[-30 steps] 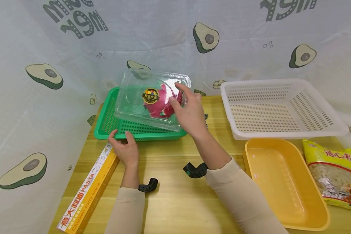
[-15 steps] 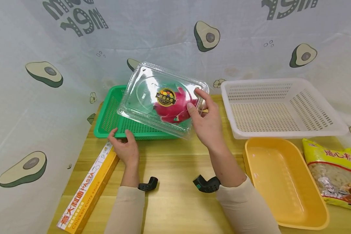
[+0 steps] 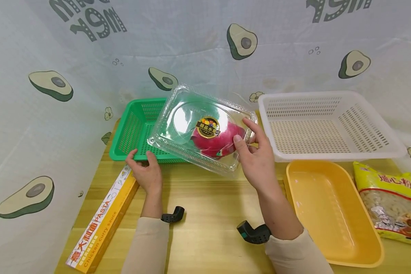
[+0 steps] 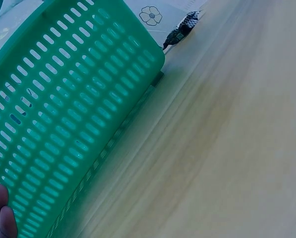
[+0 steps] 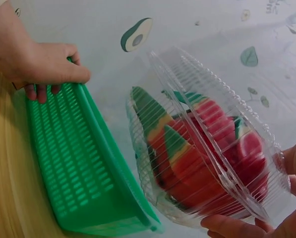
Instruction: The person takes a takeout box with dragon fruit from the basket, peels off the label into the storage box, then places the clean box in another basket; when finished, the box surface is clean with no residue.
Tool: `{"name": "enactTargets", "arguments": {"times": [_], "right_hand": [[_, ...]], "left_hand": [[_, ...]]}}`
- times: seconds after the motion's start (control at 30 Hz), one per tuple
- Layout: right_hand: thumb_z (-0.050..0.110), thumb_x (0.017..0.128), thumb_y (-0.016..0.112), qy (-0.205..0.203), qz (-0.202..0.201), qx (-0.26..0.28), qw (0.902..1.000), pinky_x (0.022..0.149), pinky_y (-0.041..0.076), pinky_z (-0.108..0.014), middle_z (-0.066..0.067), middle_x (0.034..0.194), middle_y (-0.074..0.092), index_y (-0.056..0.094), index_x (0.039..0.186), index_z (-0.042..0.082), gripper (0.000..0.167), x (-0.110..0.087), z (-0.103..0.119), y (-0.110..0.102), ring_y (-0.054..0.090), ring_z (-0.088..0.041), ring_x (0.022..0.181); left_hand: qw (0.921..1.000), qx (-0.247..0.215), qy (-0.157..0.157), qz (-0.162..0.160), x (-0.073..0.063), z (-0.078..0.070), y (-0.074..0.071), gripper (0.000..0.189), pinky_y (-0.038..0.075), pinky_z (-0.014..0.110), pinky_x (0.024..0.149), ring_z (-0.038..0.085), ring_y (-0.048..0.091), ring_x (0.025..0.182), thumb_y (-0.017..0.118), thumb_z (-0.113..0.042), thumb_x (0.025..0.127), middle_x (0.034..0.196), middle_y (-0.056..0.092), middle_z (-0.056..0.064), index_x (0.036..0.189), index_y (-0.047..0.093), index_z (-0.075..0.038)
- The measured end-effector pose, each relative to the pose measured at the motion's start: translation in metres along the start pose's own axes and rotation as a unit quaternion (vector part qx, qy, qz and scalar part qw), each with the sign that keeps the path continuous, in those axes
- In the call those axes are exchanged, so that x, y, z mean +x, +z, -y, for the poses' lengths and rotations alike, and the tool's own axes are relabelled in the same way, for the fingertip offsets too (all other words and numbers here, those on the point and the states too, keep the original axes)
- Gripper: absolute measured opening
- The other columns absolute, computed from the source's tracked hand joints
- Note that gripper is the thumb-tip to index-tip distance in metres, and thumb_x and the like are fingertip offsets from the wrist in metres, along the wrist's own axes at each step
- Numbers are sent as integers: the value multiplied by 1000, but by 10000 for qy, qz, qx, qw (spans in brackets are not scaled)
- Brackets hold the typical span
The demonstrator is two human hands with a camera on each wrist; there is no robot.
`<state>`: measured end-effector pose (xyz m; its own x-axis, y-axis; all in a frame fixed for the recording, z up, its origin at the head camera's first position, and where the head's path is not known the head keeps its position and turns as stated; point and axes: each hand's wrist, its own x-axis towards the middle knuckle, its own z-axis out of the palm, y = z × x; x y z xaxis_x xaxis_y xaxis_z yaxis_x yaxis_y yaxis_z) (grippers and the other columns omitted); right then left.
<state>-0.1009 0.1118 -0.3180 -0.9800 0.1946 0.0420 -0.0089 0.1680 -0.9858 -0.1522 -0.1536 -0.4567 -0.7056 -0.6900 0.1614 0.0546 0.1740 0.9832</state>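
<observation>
A clear plastic clamshell box [image 3: 183, 120] with a round label on its lid hangs tilted above the right part of the green basket [image 3: 115, 150]. Inside lies a pink dragon fruit [image 3: 222, 141], whose green-tipped scales show in the right wrist view. My right hand [image 3: 259, 161] holds the box by its right end, thumb on the lid side. With thumb and fingers, my left hand [image 3: 148, 177] grips the near rim of the basket; the right wrist view shows this hand [image 5: 43, 64] bent over the rim. Only fingertips [image 4: 6, 220] appear in the left wrist view, against the basket's wall.
A long yellow pasta box [image 3: 104, 220] lies slantwise at the left. A white basket [image 3: 272, 150] stands at the back right, with a yellow tray [image 3: 291, 190] before it. Beside the tray lies a bag of macaroni [image 3: 387, 201]. A patterned cloth [image 3: 198, 34] hangs behind.
My right hand has moved right and toward me with the clamshell box, uncovering more of the green basket. My left hand has stayed at the basket's rim.
</observation>
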Motion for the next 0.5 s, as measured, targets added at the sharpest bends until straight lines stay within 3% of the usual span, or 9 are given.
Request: {"name": "enactTargets", "arguments": {"times": [0.2, 0.5], "right_hand": [[24, 103, 61, 215, 4, -16, 9998, 76, 61, -24, -4, 102, 39, 47, 151, 35, 51, -14, -4, -10, 70, -7, 81], [22, 103, 59, 390, 237, -173, 9988, 79, 61, -23, 0, 110, 34, 47, 152, 30, 51, -33, -10, -28, 69, -1, 91]], "left_hand": [[10000, 12, 22, -7, -2, -4, 0, 44, 36, 25, 54, 9, 41, 57, 61, -34, 99, 73, 44, -2, 137, 45, -18], [10000, 70, 54, -44, -1, -3, 1, 44, 37, 24, 53, 8, 43, 57, 60, -35, 99, 73, 48, -2, 137, 46, -18]]}}
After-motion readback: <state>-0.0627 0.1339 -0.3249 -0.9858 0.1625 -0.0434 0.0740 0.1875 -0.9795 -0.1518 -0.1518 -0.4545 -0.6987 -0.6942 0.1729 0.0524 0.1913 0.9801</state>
